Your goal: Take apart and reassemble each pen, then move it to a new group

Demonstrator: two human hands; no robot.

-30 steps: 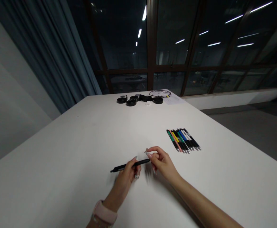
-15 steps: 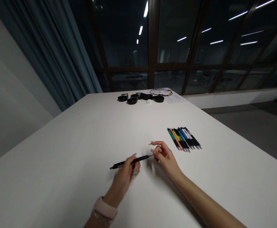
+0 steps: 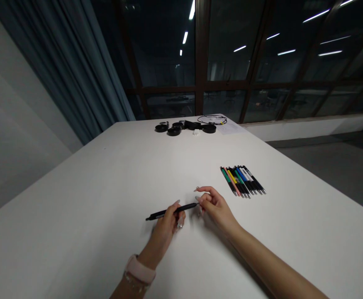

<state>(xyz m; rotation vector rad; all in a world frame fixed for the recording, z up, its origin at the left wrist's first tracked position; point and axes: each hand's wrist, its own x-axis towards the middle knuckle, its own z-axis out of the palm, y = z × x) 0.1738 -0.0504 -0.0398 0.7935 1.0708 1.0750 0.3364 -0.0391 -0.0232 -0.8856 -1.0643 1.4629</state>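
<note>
My left hand [image 3: 169,218] is closed around the black barrel of a pen [image 3: 186,207], held tilted above the white table with its far end pointing left. At the barrel's right end, my right hand [image 3: 215,207] pinches a thin refill [image 3: 198,203] between thumb and fingertip; only a sliver of it shows, and the fingers cover the rest. The right index finger is raised off the pinch. To the right of my right hand lies a row of several pens [image 3: 242,182], with green, pink, yellow, blue, white and black barrels, side by side.
On the far end of the white table [image 3: 131,166] sit several round black objects [image 3: 174,131], a small white piece [image 3: 196,132], a coiled black cable [image 3: 212,120] and a sheet of paper [image 3: 231,128]. A blue curtain [image 3: 84,66] hangs at the left, beside dark windows.
The gap between the pen barrel and my right fingertips has narrowed, so less of the refill shows. The whole view has shifted slightly; the pens in the row lie as before.
</note>
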